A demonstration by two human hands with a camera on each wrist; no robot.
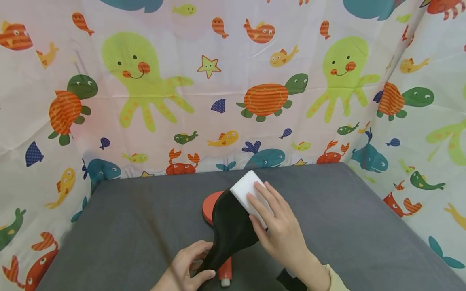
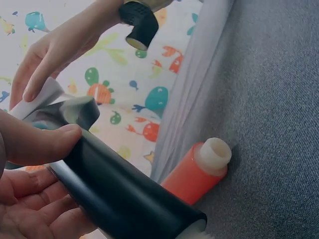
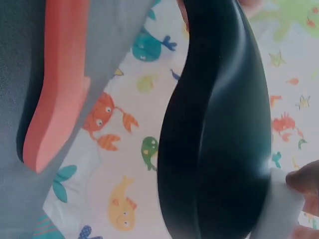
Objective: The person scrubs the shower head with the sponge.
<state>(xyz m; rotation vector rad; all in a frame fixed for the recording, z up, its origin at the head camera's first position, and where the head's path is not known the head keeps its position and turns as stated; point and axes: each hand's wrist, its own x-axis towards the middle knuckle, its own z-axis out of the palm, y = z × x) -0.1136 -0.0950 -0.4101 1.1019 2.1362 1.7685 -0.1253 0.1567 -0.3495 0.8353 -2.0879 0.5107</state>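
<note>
A glossy black paddle-shaped object point(image 1: 233, 224) with a rounded head and a handle is held up at an angle over the table. My left hand point(image 1: 191, 260) grips its handle, thumb on top and fingers beneath; the handle's pale end shows in the left wrist view. My right hand point(image 1: 278, 222) holds a white sponge block point(image 1: 247, 188) against the upper right of the black head, fingers spread over the block. Behind and below lies a similar orange paddle-shaped object point(image 1: 210, 205) with a whitish handle tip point(image 1: 225, 282), partly hidden by the black one.
A grey cloth-covered table point(image 1: 145, 226) spreads under both hands. Behind it and at the sides hangs a white curtain point(image 1: 225, 93) printed with sea animals. A black strap point(image 2: 140, 25) is on the right wrist.
</note>
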